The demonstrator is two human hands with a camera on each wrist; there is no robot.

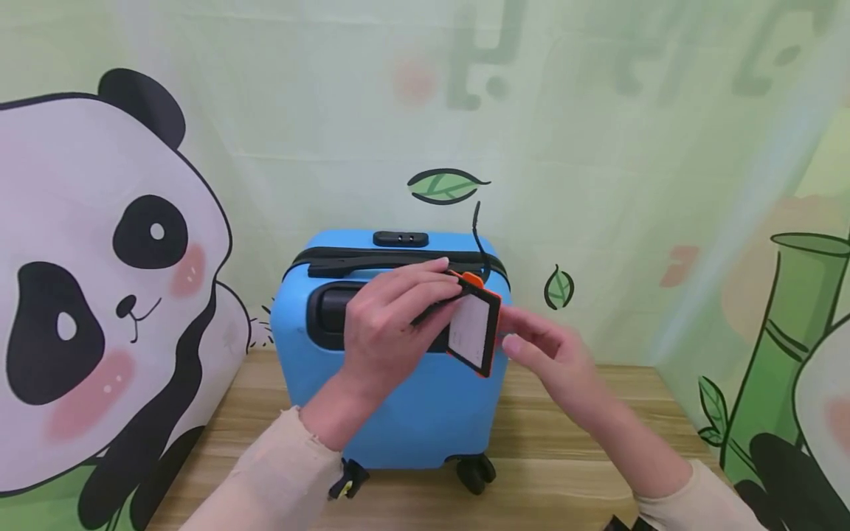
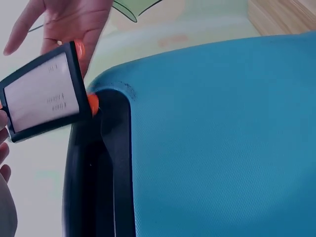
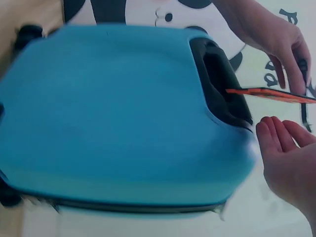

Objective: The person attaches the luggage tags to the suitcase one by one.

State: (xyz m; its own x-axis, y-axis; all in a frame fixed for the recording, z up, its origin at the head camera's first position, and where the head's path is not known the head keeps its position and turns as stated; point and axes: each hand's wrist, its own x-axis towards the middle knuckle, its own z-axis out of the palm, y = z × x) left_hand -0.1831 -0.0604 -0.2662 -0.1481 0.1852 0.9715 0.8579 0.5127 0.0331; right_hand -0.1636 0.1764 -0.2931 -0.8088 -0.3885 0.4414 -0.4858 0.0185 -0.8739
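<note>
Pinching the black-framed tag (image 1: pixel 473 332) by its edge, the left hand (image 1: pixel 392 313) has it up in front of the blue suitcase (image 1: pixel 412 413)! Right hand (image 1: pixel 564 354) just beside, palm up, fingers relaxed and holding nothing. The dark strap (image 1: pixel 477 228) pokes up, one end loose. Tag in hand, yes; no loop round the suitcase shows, so any fastening looks undone.

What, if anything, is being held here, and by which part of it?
The left hand holds the luggage tag near its upper end as seen in the head view; the right hand, beside it, does not grip it.
</note>
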